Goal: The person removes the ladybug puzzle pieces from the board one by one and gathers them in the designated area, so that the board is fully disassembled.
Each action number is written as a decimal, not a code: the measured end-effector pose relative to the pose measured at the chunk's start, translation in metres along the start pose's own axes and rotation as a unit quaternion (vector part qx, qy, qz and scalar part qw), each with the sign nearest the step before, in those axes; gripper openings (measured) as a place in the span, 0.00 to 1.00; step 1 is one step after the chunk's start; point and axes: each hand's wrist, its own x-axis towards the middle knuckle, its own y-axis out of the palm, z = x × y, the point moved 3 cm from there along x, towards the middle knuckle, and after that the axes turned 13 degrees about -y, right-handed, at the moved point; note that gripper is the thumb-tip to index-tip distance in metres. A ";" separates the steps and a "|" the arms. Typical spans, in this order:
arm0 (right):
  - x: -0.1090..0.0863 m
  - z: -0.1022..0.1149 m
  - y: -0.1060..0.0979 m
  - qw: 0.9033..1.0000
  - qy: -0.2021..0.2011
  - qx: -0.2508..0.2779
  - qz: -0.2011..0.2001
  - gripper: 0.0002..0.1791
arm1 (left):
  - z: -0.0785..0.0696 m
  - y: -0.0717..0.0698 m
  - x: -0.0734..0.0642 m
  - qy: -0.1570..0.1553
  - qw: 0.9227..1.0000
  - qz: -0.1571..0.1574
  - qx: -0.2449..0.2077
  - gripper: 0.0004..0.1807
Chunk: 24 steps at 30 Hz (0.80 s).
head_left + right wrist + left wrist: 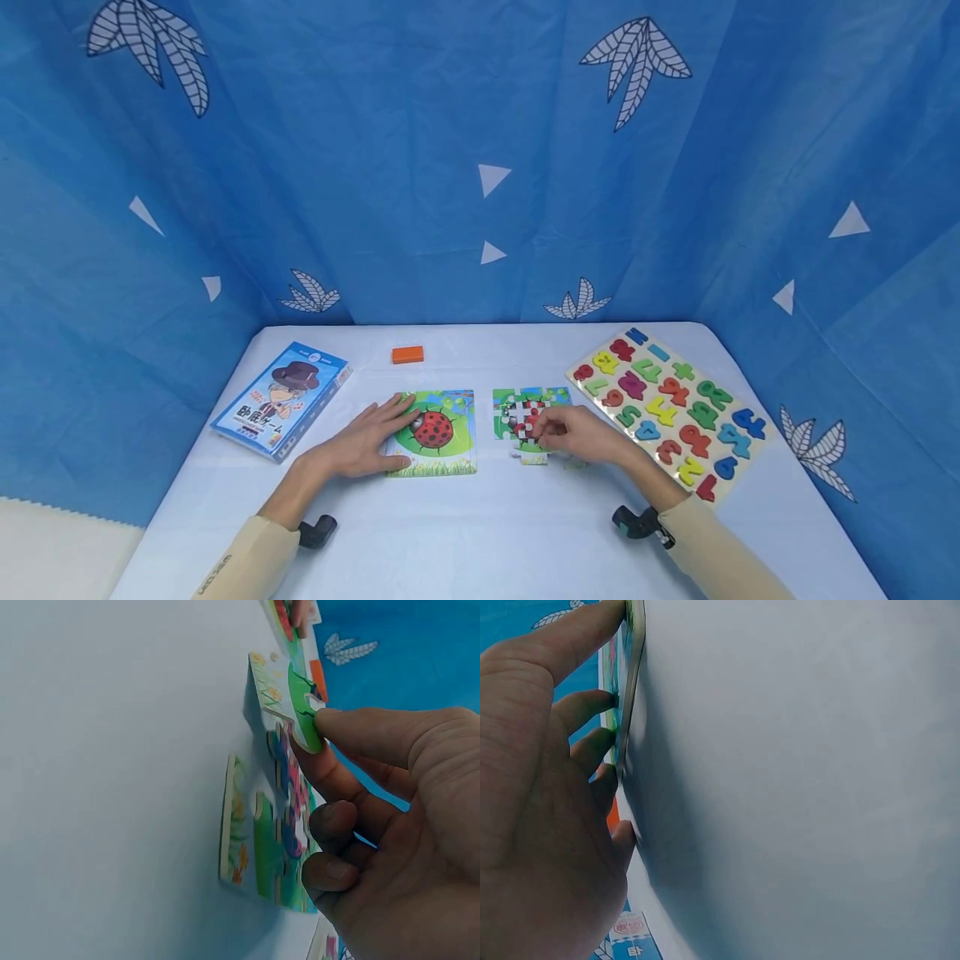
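My left hand (363,442) lies with spread fingers on the left side of a finished ladybug picture board (450,458). In the left wrist view, its fingertips touch the edge of that board. My right hand (573,433) pinches a jigsaw piece (270,690) with yellow flowers and green grass between thumb and index finger. That piece is tilted over a partly assembled ladybug jigsaw puzzle (504,427), beside the board. In the right wrist view, a flowered edge piece (234,825) sits at the near side of the puzzle. My right hand hides part of the puzzle in the head view.
An orange block (407,355) lies behind the picture board. A blue card game box (281,400) stands at the left of the white table (465,550). To the right is a board of colourful numbers (675,400). Blue curtains (465,167) enclose the table's back and sides.
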 end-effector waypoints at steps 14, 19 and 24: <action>-0.009 -0.007 -0.003 0.999 0.033 -0.033 -0.006 0.03 | -0.001 0.000 -0.001 0.003 1.000 -0.001 -0.001 0.45; -0.009 -0.010 -0.001 0.998 0.037 -0.055 -0.010 0.02 | 0.000 0.001 0.000 0.001 1.000 -0.001 0.006 0.45; -0.009 -0.011 -0.001 0.997 0.035 -0.073 -0.015 0.04 | 0.001 0.001 0.001 0.002 1.000 -0.002 0.007 0.45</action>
